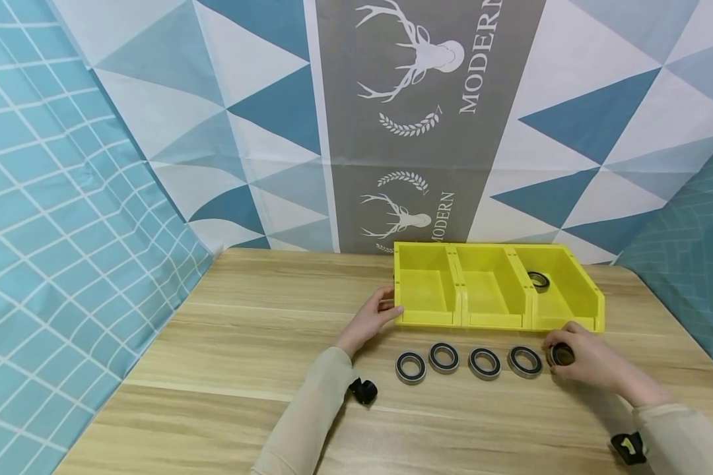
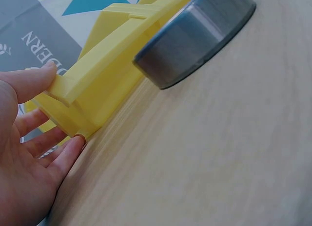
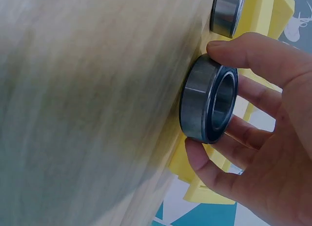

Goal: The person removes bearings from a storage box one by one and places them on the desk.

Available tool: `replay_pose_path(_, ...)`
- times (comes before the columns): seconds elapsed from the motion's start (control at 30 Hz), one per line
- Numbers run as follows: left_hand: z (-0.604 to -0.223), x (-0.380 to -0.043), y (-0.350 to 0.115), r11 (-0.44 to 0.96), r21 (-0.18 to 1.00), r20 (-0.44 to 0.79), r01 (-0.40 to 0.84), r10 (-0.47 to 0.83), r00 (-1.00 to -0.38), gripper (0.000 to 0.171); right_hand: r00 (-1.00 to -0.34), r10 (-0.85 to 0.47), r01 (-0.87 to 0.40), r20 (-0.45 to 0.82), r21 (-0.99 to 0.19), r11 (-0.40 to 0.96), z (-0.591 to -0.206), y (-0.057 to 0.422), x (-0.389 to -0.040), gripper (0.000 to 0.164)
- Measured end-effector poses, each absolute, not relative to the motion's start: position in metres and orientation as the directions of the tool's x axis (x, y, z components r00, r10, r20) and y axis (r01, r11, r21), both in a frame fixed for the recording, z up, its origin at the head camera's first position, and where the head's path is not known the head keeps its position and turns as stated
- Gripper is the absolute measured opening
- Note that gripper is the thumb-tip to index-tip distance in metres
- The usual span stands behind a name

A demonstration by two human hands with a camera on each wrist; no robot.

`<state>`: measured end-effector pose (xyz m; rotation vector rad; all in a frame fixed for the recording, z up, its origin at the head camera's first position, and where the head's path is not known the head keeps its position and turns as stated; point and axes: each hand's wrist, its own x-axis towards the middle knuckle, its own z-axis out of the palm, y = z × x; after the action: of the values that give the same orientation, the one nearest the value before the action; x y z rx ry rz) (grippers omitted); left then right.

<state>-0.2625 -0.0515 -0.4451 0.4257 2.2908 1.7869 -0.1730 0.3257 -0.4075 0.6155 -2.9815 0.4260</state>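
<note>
A yellow three-compartment bin [image 1: 430,318] stands at the back right of the table. My left hand [image 1: 368,322] grips its front left corner, thumb [image 2: 36,81] on the front lip and fingers against the side. Just in front of the bin's right end, my right hand [image 1: 597,361] holds a ball bearing [image 3: 197,99], a steel ring with black seals. Thumb and fingertips take it at opposite sides of its rim, low over the wood. Inside the right compartment, another bearing [image 1: 546,284] leans near the divider. Several more bearings lie flat in a row, including the leftmost bearing [image 1: 410,380].
Wood-grain table [image 1: 243,316] extends far to the left of the bin. Behind it hangs a patterned cloth [image 1: 273,86] with deer prints, and a blue grid cloth [image 1: 47,198] borders the left side. Black devices sit at both wrists, one by the left sleeve [image 1: 311,402].
</note>
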Motion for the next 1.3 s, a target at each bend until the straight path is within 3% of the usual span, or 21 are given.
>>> replay_pose_path(0.73, -0.431, -0.254, -0.052, 0.214, 0.969, 0.035, 0.120, 0.363, -0.931, 0.050, -0.915, -0.397, -0.400, 0.069, -0.279, 0.873, -0.408, 0.326, -0.174, 0.033)
replay_pose_path(0.97, -0.444, -0.263, -0.051, 0.239, 0.965, 0.021, 0.108, 0.340, -0.940, 0.051, -0.922, -0.388, -0.363, -0.014, -0.322, 0.874, -0.394, 0.331, -0.183, 0.026)
replay_pose_path(1.3, -0.445, -0.264, -0.051, 0.230, 0.968, 0.018, 0.103, 0.344, -0.939, 0.050, -0.956, -0.271, -0.293, 0.113, -0.300, 0.908, -0.372, 0.332, -0.201, 0.009)
